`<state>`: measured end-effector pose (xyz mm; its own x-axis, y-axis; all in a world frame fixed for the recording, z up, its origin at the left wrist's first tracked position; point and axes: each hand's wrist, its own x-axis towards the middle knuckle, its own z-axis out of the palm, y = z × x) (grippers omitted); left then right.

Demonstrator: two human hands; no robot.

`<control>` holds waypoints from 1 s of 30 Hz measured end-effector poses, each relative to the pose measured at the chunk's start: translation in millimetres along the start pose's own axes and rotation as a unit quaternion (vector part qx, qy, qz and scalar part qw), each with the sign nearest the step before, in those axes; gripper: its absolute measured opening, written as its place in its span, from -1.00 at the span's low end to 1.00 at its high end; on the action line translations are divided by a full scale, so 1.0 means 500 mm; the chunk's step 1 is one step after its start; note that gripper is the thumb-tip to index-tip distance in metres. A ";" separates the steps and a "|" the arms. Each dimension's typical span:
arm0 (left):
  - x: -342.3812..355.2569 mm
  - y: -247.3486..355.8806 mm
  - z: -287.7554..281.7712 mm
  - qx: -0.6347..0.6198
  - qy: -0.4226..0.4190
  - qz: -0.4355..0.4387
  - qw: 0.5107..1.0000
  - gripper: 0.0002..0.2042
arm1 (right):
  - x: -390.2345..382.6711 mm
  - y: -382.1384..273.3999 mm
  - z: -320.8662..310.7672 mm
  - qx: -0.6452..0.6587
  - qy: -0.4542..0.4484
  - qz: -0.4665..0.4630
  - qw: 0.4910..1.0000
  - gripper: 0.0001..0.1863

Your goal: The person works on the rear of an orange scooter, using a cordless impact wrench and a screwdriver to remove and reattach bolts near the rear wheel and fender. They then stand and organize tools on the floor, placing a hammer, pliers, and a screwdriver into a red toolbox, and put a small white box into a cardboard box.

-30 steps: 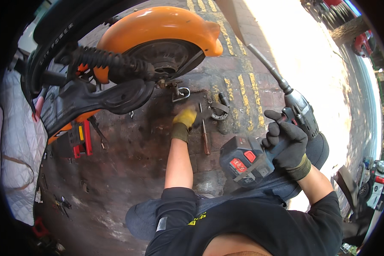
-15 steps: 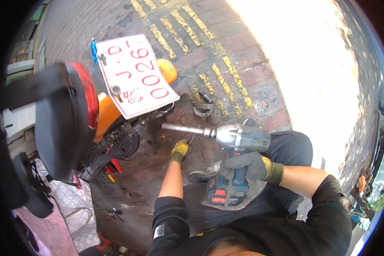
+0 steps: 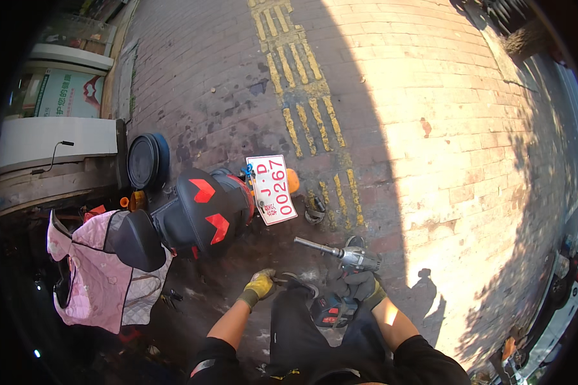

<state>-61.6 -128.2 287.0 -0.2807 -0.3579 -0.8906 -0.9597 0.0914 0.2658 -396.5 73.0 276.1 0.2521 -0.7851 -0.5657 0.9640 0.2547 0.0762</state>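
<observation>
My right hand (image 3: 365,287), in a grey and yellow glove, is wrapped round the handle of a cordless impact wrench (image 3: 359,259). The wrench points left with a long silver socket (image 3: 316,245) on its nose; its battery (image 3: 332,312) hangs low by my knee. Gloved in yellow, my left hand (image 3: 260,285) is closed beside my knee, with a thin end showing at its fingertips that is too small to name. Beyond it stands a scooter with a black seat (image 3: 202,212) and a white number plate (image 3: 273,190) at its tail.
On the paving past the plate lies a curved metal part (image 3: 315,210). A pink quilted cover (image 3: 99,273) hangs over the scooter's front. Behind the seat stand a dark round tub (image 3: 144,160) and a shopfront. Yellow tactile strips (image 3: 302,122) run along the bricks.
My view has lifted and pulled back, so more of the scooter and pavement shows. My right hand still grips the impact wrench; my left hand stays closed, low beside my knee.
</observation>
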 end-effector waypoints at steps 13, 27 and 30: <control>-0.039 0.650 -0.321 -0.388 0.272 0.342 0.812 -0.70 | 0.205 -0.588 0.514 -0.169 0.006 0.006 0.986 -0.65; 0.162 0.637 -0.716 -0.882 0.320 0.174 0.299 -0.78 | 0.913 -0.710 1.018 -0.409 -0.024 0.304 0.860 -0.63; 0.198 0.583 -0.798 -0.834 0.443 0.055 0.326 -0.79 | 1.088 -0.645 1.113 -0.448 -0.011 0.392 0.804 -0.60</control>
<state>-363.7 -507.7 423.6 0.5097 -0.6332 -0.5824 0.6037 -0.2191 0.7665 -523.5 -750.4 401.0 0.7638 -0.1930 -0.6160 0.0639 0.9722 -0.2254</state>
